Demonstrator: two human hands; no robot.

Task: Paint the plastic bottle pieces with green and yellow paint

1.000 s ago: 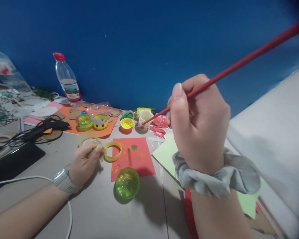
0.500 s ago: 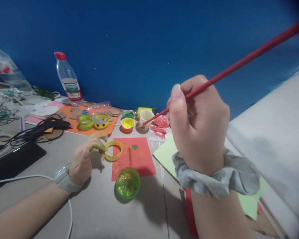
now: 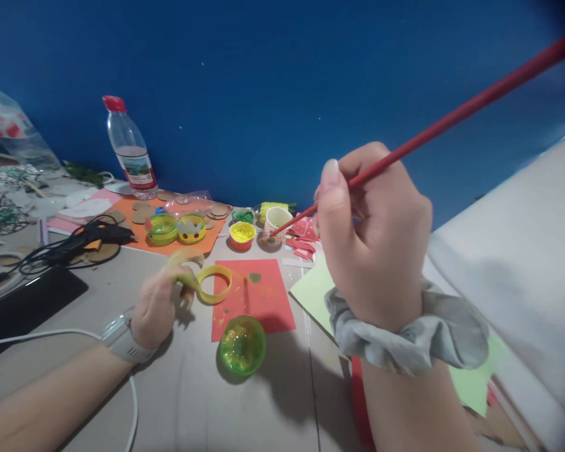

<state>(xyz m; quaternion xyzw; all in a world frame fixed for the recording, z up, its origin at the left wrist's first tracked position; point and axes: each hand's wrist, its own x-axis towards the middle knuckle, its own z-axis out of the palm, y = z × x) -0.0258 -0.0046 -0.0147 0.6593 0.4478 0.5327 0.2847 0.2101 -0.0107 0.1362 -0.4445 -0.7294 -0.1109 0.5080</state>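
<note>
The right hand's point(image 3: 376, 232) fingers are closed in a pen-like pinch — thumb against index — on a long, thin, red-handled brush point(image 3: 452, 123). Its tip lies beyond and to the left of these fingers, at the near side of a white-and-pink patterned paper cup point(image 3: 281, 238); contact cannot be confirmed. The left hand's point(image 3: 155, 307) fingers are bent beside a yellow-green strip; whether they pinch it cannot be told. Just right of them stands a round, yellow, narrow-walled ring point(image 3: 215, 300), overlapping the left edge of a red square paper sheet point(image 3: 275, 289). Nearer the wearer, right of the left fingers, sits a glossy, translucent green round object point(image 3: 243, 345) on the grey surface point(image 3: 179, 402). Beyond the left fingers — farther to the right — is a small orange cup of yellow paint point(image 3: 240, 244).
</note>
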